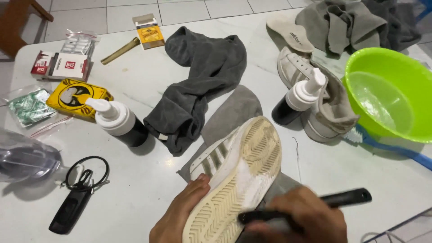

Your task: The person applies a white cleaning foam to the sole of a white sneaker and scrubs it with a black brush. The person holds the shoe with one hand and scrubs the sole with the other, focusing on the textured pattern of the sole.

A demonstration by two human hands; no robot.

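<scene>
My left hand [180, 213] grips a white sneaker [236, 173] by its side, tilted so the cream, dirty sole faces up. My right hand [303, 216] is closed on a black-handled brush [342, 198] whose head rests against the sole's edge. The shoe lies over a grey cloth [234, 110] on the white table [148, 189]. A second white sneaker [315, 101] stands behind, near a black pump bottle with a white top [299, 99].
A green basin of water [391, 92] stands at the right with a blue brush [396, 148] beside it. A dark grey towel [202, 81], another pump bottle [119, 121], an insole [290, 33], small boxes, packets and a black key fob [72, 209] lie at the left.
</scene>
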